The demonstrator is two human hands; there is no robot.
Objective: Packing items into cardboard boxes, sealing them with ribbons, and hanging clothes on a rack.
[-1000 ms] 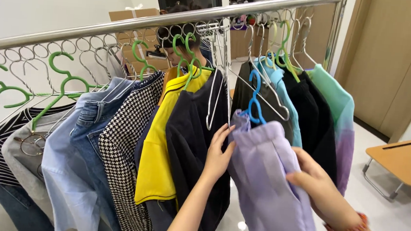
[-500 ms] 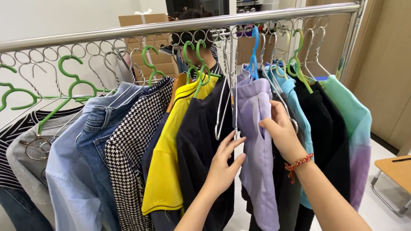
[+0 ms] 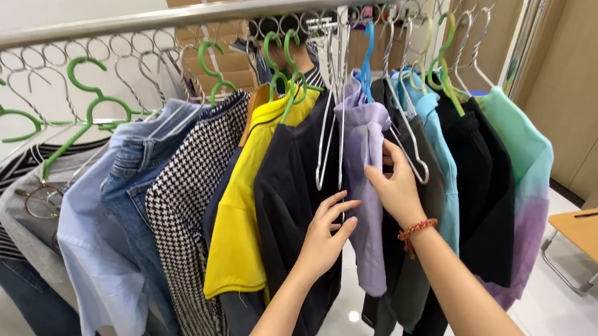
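Lavender garment (image 3: 366, 166) on blue hanger (image 3: 367, 50), hung from steel rail (image 3: 183, 14) between black top (image 3: 290, 188) and grey garment. Right hand (image 3: 396, 185): fingers pinching its edge. Left hand (image 3: 326, 233): fingers spread, touching black top. Brown cardboard boxes (image 3: 212, 50) behind rail.

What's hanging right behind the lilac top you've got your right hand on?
Behind the lilac top, toward the right end of the rail, hangs a dark grey garment, then a light blue one. The right hand and the lilac top cover most of the grey one.
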